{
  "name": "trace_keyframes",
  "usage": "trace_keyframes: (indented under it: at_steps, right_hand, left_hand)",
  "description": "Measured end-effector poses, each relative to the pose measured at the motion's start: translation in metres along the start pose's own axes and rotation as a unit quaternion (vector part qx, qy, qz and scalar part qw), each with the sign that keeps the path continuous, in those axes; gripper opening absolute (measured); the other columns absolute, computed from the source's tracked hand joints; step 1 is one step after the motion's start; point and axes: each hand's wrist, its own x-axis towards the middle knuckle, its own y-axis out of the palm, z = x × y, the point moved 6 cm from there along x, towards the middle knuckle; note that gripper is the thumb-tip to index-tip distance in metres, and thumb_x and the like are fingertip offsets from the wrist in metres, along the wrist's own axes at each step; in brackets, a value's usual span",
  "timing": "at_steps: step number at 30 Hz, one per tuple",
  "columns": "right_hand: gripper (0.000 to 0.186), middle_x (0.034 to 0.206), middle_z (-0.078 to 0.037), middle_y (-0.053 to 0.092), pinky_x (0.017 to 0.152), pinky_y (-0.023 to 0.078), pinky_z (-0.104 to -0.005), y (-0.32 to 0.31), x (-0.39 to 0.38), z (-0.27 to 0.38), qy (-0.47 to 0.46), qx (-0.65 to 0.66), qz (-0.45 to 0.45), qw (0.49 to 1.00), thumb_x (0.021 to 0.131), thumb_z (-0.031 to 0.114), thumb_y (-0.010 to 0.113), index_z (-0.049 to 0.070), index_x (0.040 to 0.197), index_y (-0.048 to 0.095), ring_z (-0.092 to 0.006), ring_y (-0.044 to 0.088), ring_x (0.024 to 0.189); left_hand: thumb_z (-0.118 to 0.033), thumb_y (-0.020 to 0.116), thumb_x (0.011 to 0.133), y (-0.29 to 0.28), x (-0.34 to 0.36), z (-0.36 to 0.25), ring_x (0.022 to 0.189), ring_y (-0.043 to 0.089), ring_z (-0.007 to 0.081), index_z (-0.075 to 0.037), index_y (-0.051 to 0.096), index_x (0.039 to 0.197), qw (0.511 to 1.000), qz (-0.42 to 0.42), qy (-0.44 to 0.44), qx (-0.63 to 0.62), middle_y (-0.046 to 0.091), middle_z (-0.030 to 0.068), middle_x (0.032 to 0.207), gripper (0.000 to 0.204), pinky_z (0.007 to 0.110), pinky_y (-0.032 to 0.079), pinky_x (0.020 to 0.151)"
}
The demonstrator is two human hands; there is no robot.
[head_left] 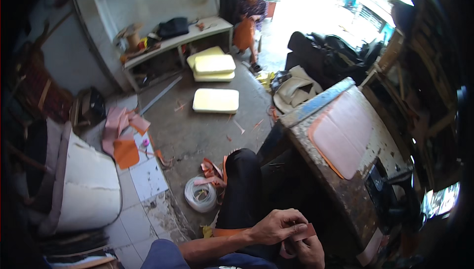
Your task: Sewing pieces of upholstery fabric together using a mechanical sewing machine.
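Observation:
In the head view my left hand is closed, thumb and fingers pinching a small brownish-pink strip of material over my lap. My right hand is just below and to the right of it, its fingers curled on the same strip; part of the strip hangs beneath, partly hidden by the fingers. To my right, pale pink panels with orange edges lie on a worn work table, beside a black sewing machine.
Yellow foam pads, a cable coil and scraps lie on the floor. An upholstered piece stands left. Another person, seated by the doorway, holds orange material near a bench. Dark bundles are piled behind the table.

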Motion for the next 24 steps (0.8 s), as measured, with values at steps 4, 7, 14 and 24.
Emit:
trace_keyframes:
  at_steps: [4, 7, 14, 24]
  right_hand:
    - [0.028, 0.117, -0.010, 0.074, 0.082, 0.058, -0.0401, 0.041, 0.046, 0.036, -0.084, -0.254, -0.105, 0.958, 0.103, 0.012, 0.072, 0.002, 0.129, 0.065, -0.0215, 0.073, 0.103]
    - [0.030, 0.113, -0.010, 0.075, 0.082, 0.058, -0.0301, 0.071, 0.096, 0.048, -0.107, -0.328, -0.148, 0.927, 0.109, 0.025, 0.065, -0.003, 0.119, 0.070, -0.0207, 0.074, 0.095]
    - [0.015, 0.104, -0.018, 0.077, 0.082, 0.059, -0.0375, 0.084, 0.203, 0.038, -0.037, -0.451, -0.129, 0.882, 0.102, 0.014, 0.073, 0.003, 0.112, 0.074, -0.0289, 0.078, 0.092]
    - [0.017, 0.097, -0.009, 0.079, 0.084, 0.057, -0.0295, 0.076, 0.299, -0.024, 0.221, -0.347, -0.057, 0.910, 0.104, 0.015, 0.072, 0.000, 0.112, 0.076, -0.0131, 0.073, 0.094]
  left_hand:
    - [-0.021, 0.065, 0.110, -0.077, -0.006, 0.029, 0.094, 0.067, 0.0071, 0.001, 0.070, 0.115, 0.963, -0.250, -0.062, -0.072, 0.073, 0.0028, 0.100, 0.022, 0.025, 0.056, 0.083]
    - [-0.021, 0.067, 0.110, -0.137, -0.015, 0.054, 0.083, 0.064, 0.0037, 0.001, 0.071, 0.109, 0.917, -0.377, -0.103, -0.081, 0.071, 0.0004, 0.092, 0.022, 0.022, 0.054, 0.074]
    - [-0.019, 0.067, 0.108, -0.275, -0.033, 0.115, 0.075, 0.068, 0.0069, -0.002, 0.072, 0.102, 0.906, -0.399, -0.075, -0.120, 0.073, 0.0028, 0.085, 0.019, 0.023, 0.056, 0.067]
    - [-0.023, 0.071, 0.099, -0.603, -0.232, 0.435, 0.127, 0.060, 0.0354, -0.011, 0.067, 0.126, 0.574, -0.459, -0.549, 0.398, 0.065, 0.0169, 0.125, 0.030, 0.054, 0.048, 0.107]
